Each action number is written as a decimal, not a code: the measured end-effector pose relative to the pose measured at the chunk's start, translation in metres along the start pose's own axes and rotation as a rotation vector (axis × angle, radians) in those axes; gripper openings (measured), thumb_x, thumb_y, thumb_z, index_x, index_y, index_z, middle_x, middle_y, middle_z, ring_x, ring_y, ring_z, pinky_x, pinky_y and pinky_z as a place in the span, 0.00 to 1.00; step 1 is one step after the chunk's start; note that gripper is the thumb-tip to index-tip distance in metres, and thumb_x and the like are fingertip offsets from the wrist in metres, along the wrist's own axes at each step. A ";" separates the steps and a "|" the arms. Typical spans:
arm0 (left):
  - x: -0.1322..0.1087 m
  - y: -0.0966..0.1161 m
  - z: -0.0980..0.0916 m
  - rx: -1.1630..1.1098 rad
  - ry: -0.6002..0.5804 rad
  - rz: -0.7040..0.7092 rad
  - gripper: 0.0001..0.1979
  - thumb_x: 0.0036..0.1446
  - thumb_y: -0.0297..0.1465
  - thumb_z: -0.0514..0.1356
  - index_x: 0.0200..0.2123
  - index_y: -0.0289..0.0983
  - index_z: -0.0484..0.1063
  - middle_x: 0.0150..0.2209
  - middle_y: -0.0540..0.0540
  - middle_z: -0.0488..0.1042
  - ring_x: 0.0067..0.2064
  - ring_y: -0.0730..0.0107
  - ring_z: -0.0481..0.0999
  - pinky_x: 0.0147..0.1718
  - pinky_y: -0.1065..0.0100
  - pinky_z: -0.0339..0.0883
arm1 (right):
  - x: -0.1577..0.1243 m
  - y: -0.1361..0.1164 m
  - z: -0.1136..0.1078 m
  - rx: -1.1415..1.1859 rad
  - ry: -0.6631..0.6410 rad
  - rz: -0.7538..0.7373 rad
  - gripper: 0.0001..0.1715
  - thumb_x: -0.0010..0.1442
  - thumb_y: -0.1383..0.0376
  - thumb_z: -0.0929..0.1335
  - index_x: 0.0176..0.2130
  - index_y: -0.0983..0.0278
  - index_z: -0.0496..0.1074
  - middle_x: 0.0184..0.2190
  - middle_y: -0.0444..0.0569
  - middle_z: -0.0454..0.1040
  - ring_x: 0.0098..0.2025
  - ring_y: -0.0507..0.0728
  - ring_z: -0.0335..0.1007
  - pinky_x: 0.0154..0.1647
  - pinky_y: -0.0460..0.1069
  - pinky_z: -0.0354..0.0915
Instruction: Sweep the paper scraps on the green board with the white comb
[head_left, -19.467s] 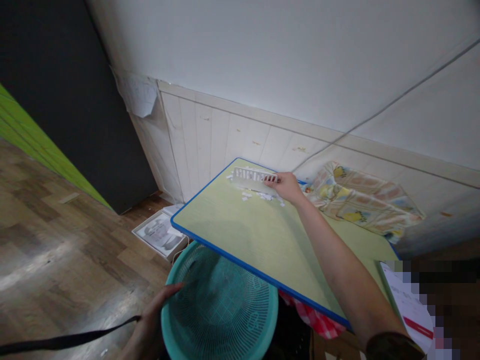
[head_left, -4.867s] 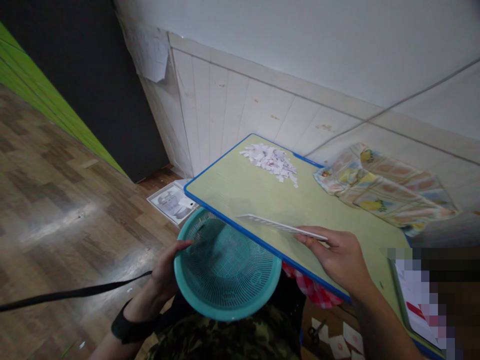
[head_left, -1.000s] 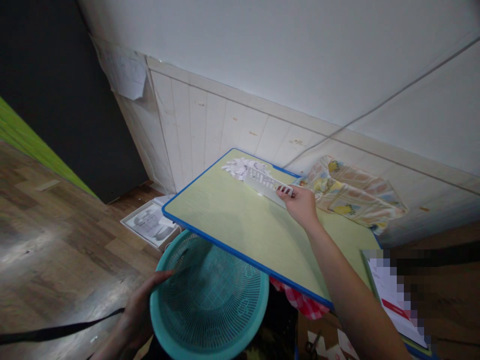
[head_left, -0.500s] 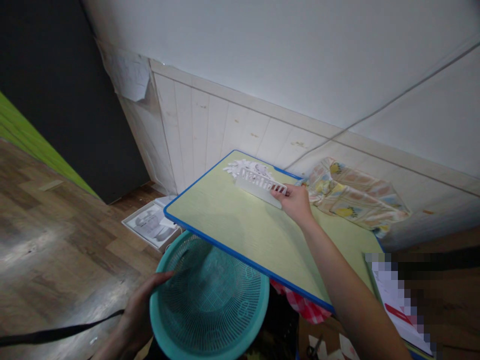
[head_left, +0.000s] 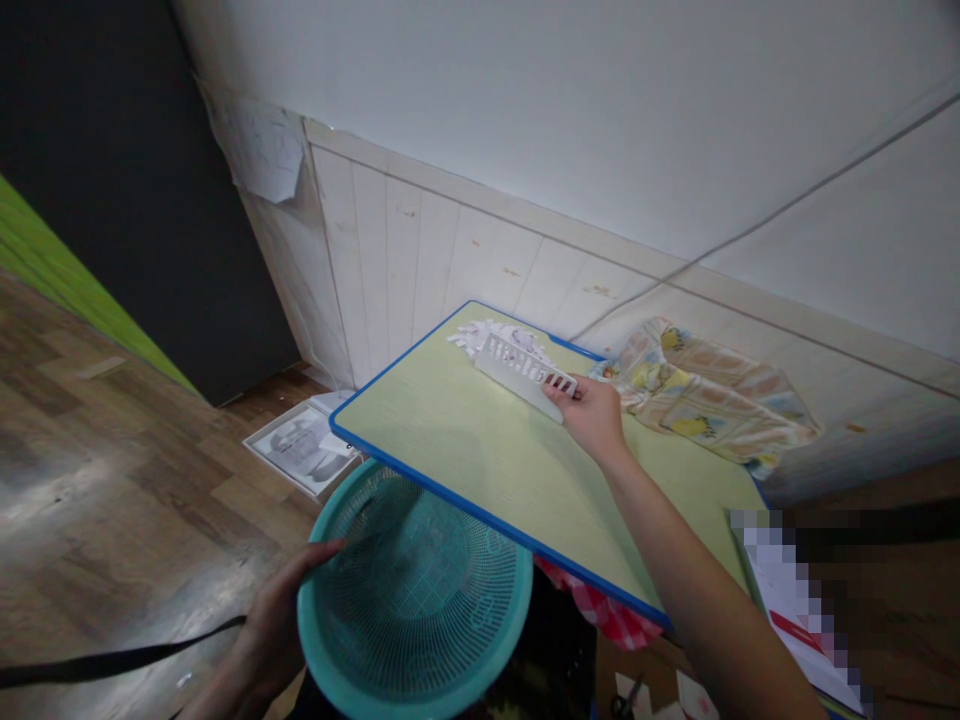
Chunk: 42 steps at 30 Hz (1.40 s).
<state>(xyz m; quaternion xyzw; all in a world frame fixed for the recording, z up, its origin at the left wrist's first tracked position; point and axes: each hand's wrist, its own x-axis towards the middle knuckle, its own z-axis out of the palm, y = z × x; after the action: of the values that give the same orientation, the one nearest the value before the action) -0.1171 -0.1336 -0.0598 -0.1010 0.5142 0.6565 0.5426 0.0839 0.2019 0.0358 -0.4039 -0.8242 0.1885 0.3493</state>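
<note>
At the near left edge of the worktop (head_left: 480, 460), below its blue rim: one round teal mesh basket (head_left: 420, 600), mouth tilted up, its far side tucked under the worktop edge. Contents: only the mesh bottom and wall show, in full view.

Left hand (head_left: 274, 625): at the basket's left rim, fingers (head_left: 326, 548) hooked over the rim and holding it.

At the far corner of the worktop: one heap of small white paper scraps (head_left: 476, 336), lying loose on the surface, in no container.

Just beside the heap, on its near side: one long white slotted plastic panel (head_left: 521, 368), standing on its long edge and leaning, touching the scraps.

Right hand (head_left: 594, 416): arm stretched across the worktop, fingers closed on the panel's right end.

Other items:
- Patterned cloth (head_left: 705, 395), crumpled against the wall at the back right of the worktop.
- White sheet with a red mark (head_left: 799, 610), near right corner, partly blurred.
- Red checked fabric (head_left: 600, 612), hanging under the worktop edge.
- Framed picture (head_left: 300, 452), flat on the wooden floor by the wall.
- Black strap (head_left: 112, 662), running left from the left wrist.
</note>
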 end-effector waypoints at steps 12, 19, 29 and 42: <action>0.001 0.000 -0.003 0.016 -0.008 0.013 0.07 0.51 0.25 0.69 0.35 0.37 0.84 0.26 0.41 0.87 0.29 0.49 0.86 0.32 0.59 0.82 | 0.000 0.000 0.010 0.069 -0.042 0.008 0.18 0.58 0.54 0.70 0.34 0.66 0.82 0.20 0.43 0.70 0.24 0.54 0.61 0.26 0.48 0.52; -0.004 0.004 0.002 -0.005 0.001 0.000 0.04 0.52 0.23 0.68 0.33 0.36 0.83 0.26 0.41 0.87 0.28 0.51 0.86 0.31 0.59 0.83 | 0.002 -0.011 0.012 0.014 -0.019 -0.028 0.18 0.59 0.54 0.69 0.31 0.65 0.82 0.19 0.43 0.69 0.24 0.54 0.63 0.27 0.48 0.52; -0.006 0.005 0.003 0.018 0.000 0.013 0.05 0.54 0.24 0.66 0.29 0.35 0.84 0.27 0.38 0.87 0.28 0.48 0.87 0.30 0.58 0.83 | -0.063 -0.015 -0.047 -0.027 0.110 0.094 0.18 0.60 0.54 0.70 0.36 0.65 0.83 0.25 0.48 0.81 0.27 0.59 0.74 0.28 0.50 0.62; -0.008 0.005 0.006 -0.038 -0.035 -0.011 0.04 0.52 0.23 0.68 0.29 0.33 0.85 0.28 0.35 0.87 0.30 0.46 0.87 0.33 0.57 0.84 | -0.058 0.007 -0.074 -0.238 0.091 0.096 0.18 0.61 0.56 0.69 0.39 0.65 0.84 0.26 0.50 0.82 0.28 0.61 0.76 0.31 0.51 0.63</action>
<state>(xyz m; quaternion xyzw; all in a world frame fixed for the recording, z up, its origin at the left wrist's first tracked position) -0.1158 -0.1334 -0.0485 -0.1025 0.4915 0.6648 0.5531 0.1665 0.1619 0.0571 -0.4895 -0.8037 0.0873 0.3267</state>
